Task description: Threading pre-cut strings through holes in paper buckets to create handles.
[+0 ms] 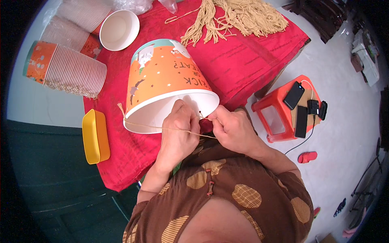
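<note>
An orange paper bucket (162, 75) with a teal band and spooky printed figures lies tilted on the table, its white mouth facing me. My left hand (179, 123) reaches into the mouth at the near rim, fingers closed in a pinch beside a small dark hole in the wall. My right hand (231, 126) is closed at the rim's right side, pinching a thin tan cord (174, 129). The cord stretches from the rim's left side across my left hand toward the right hand. Fingertips of the left hand are partly hidden.
The red cloth-covered table (247, 60) bears a bundle of tan cords (243, 20), a white paper tub (119, 30), stacked orange buckets (73, 67) and a yellow plastic box (96, 136). At right, a red stool (275, 115) holds a phone (293, 96) and chargers.
</note>
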Demonstrator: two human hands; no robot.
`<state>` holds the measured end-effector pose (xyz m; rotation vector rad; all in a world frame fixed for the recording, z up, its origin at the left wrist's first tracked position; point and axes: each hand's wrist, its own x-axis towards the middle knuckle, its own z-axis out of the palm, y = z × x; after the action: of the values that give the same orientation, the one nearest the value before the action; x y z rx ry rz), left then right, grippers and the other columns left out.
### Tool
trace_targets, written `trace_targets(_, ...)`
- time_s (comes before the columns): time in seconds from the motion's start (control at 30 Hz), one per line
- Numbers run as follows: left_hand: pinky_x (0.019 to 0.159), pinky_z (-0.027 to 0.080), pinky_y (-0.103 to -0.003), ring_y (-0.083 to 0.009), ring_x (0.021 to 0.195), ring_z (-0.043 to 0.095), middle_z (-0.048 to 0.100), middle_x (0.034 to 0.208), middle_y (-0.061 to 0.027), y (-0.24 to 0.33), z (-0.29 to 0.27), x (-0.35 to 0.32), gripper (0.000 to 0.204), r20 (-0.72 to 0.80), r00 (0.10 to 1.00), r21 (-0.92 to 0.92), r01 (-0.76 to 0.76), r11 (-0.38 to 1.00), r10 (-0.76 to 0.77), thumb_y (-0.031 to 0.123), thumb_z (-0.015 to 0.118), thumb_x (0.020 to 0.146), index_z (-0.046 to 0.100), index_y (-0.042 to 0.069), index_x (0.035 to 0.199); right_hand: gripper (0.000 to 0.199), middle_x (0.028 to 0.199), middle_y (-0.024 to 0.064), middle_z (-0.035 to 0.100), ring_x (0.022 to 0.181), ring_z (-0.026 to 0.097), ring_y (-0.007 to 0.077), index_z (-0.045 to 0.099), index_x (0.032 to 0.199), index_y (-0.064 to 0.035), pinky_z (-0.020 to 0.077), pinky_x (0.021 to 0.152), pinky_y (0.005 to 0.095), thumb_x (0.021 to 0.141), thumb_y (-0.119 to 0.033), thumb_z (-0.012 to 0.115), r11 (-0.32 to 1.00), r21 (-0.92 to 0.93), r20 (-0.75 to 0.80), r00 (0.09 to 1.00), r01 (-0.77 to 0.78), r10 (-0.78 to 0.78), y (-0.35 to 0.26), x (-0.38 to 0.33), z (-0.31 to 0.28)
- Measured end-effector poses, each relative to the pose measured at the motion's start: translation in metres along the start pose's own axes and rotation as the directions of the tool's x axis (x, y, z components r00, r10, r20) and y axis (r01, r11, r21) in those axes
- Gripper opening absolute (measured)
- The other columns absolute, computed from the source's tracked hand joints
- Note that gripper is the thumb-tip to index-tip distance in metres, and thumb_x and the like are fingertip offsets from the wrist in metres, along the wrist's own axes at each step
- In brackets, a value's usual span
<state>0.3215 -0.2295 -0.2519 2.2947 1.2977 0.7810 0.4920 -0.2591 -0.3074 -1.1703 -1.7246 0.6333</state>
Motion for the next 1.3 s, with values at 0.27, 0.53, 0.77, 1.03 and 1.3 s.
trace_targets(0.27,0.062,0.045,-0.036,-0.028,0.069,0.056,0.055,0.082,-0.0145,0.002,-0.002,-0.003,0.011,-0.01,1.0,-0.031,0.022,0.999,-0.023,-0.007,0.065,0.081,0.055,-0.003,0.079,0.01,0.063,0.0177,0.063,0.058,0.066,0.0376,0.058,0.09,-0.0031,0.0517,0.054,0.0483,0.088,-0.011,0.064,0.998,-0.023,-0.003,0.999,-0.05,0.05,-0.013,0.006,-0.012)
trace_targets(0.53,0.064,0.05,-0.047,-0.0409,0.073,0.061,0.056,0.086,-0.0188,0.0,-0.016,-0.002,0.012,-0.028,0.994,0.007,-0.107,0.994,0.107,-0.004,0.066,0.08,0.055,-0.001,0.084,0.023,0.061,0.021,0.06,0.057,0.064,0.0395,0.058,0.078,-0.0017,0.0483,0.05,0.0476,0.092,-0.019,0.066,0.998,-0.015,-0.066,0.996,-0.067,0.065,-0.025,0.025,-0.013)
trace_targets(0.77,0.063,0.052,-0.045,-0.0392,0.072,0.062,0.057,0.092,-0.0186,-0.001,-0.032,-0.004,0.019,-0.044,0.993,0.055,-0.109,0.993,0.111,-0.002,0.069,0.079,0.056,-0.001,0.092,0.024,0.06,0.0235,0.056,0.056,0.061,0.0424,0.056,0.073,0.0004,0.0439,0.049,0.0495,0.092,-0.012,0.062,0.999,0.019,-0.118,0.993,-0.026,0.028,-0.03,0.049,-0.006)
trace_targets(1.03,0.067,0.052,-0.027,-0.0179,0.083,0.065,0.061,0.115,-0.0157,0.013,-0.058,-0.031,0.033,-0.079,0.995,-0.204,-0.078,0.976,0.063,-0.006,0.069,0.078,0.064,-0.004,0.11,0.024,0.064,0.0264,0.056,0.059,0.06,0.0438,0.058,0.077,0.0048,0.0434,0.052,0.0476,0.095,-0.011,0.057,0.987,0.159,-0.141,0.989,-0.013,0.035,-0.019,0.07,-0.001)
trace_targets(1.3,0.056,0.047,-0.034,-0.0236,0.059,0.061,0.064,0.071,-0.0136,-0.011,-0.075,-0.044,0.013,-0.212,0.958,-0.201,0.151,0.968,-0.193,0.001,0.067,0.085,0.062,-0.005,0.074,0.026,0.065,0.0259,0.058,0.059,0.063,0.0374,0.059,0.08,0.0073,0.0449,0.055,0.0469,0.096,-0.013,0.054,0.966,0.251,-0.05,0.996,-0.06,0.075,-0.014,0.092,0.006)
